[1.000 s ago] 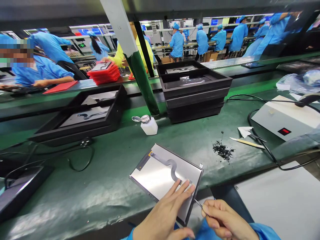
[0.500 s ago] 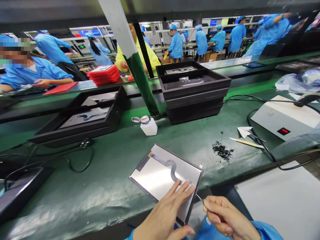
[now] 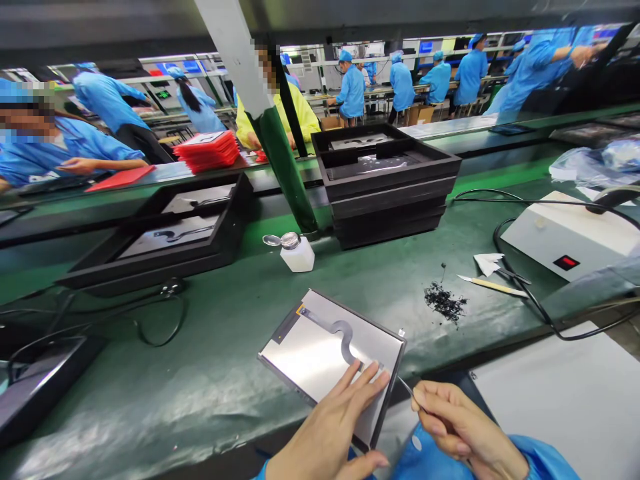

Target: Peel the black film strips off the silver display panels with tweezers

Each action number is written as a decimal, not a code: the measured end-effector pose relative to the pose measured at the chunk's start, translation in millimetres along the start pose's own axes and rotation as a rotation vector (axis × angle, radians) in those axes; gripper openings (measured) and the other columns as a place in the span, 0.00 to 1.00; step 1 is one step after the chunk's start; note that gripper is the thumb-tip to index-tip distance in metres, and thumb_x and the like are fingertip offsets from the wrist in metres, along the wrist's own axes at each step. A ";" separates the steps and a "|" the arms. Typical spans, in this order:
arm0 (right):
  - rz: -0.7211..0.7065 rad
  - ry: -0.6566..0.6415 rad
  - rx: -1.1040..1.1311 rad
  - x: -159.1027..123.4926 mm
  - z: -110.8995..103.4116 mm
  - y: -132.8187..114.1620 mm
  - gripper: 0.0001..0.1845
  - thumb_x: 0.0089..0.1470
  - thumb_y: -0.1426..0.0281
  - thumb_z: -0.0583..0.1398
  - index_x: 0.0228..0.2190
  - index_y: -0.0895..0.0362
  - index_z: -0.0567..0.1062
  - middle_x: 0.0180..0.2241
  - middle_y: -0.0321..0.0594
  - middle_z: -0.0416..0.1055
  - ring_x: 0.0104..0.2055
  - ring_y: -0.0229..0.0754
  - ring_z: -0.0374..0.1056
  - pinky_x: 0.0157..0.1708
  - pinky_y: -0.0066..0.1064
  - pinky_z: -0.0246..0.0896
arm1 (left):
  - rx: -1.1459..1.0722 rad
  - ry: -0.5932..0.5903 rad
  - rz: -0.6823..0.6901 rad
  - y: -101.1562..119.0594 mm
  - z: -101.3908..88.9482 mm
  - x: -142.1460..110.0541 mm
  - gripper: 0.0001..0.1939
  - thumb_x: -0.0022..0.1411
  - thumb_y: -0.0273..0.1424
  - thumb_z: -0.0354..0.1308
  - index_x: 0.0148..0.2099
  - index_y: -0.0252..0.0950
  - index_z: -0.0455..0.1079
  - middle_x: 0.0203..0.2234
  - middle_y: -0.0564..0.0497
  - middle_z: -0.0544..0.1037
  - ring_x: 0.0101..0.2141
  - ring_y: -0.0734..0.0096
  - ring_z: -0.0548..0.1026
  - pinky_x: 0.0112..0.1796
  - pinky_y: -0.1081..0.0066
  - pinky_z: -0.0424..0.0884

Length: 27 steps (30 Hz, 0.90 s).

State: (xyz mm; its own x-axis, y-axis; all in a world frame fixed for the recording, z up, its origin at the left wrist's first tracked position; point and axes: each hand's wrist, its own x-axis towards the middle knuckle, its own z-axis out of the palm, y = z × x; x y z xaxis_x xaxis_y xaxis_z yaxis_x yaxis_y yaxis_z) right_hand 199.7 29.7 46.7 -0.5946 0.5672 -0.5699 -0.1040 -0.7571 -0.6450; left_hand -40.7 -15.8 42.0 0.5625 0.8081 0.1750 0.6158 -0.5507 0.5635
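A silver display panel (image 3: 320,347) with a grey flex cable on its back lies at the near edge of the green bench (image 3: 210,373), partly overhanging it. My left hand (image 3: 333,427) rests flat on the panel's near corner, fingers stretched out. My right hand (image 3: 460,427) is closed in a pinch on thin metal tweezers (image 3: 406,387), whose tip is right at the panel's right edge.
A small white solvent bottle (image 3: 297,252) stands behind the panel. A stack of black trays (image 3: 390,187) and another tray (image 3: 165,233) sit farther back. A heap of black scraps (image 3: 445,303), a stick tool (image 3: 493,285), cables and a white box (image 3: 570,243) are to the right. Workers in blue sit beyond.
My right hand with the tweezers has shifted slightly right and up along the panel's right edge. My left hand and the panel stay put.
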 end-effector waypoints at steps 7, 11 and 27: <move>-0.036 0.007 0.014 0.1 -2.2 -5.8 0.29 0.43 0.46 0.70 0.24 0.57 0.68 0.15 0.21 0.56 0.11 0.21 0.36 0.12 0.20 0.25 | 0.015 -0.004 0.012 -0.3 0.8 -0.9 0.43 0.68 0.47 0.57 0.73 0.39 0.38 0.67 0.40 0.59 0.68 0.50 0.51 0.62 0.50 0.60; -0.068 0.022 0.021 0.1 -5.3 -9.8 0.27 0.46 0.47 0.69 0.25 0.58 0.69 0.15 0.22 0.56 0.11 0.21 0.36 0.12 0.20 0.27 | 0.026 -0.007 0.009 -0.1 0.3 1.2 0.42 0.69 0.47 0.55 0.73 0.38 0.38 0.67 0.39 0.59 0.68 0.51 0.51 0.62 0.50 0.60; -0.151 0.068 0.016 1.1 -10.5 -32.4 0.26 0.46 0.49 0.70 0.26 0.58 0.71 0.15 0.22 0.57 0.12 0.21 0.37 0.13 0.20 0.28 | 0.022 -0.004 0.003 0.5 1.8 -0.4 0.41 0.70 0.49 0.53 0.73 0.39 0.38 0.67 0.38 0.60 0.67 0.50 0.52 0.61 0.50 0.61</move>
State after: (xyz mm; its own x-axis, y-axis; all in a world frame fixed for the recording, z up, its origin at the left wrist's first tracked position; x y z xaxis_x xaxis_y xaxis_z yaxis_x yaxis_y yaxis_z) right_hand 210.7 58.2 61.6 -0.5158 0.6950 -0.5009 -0.2007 -0.6664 -0.7180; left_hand -39.6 -16.7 40.8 0.5660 0.8059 0.1735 0.6262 -0.5572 0.5454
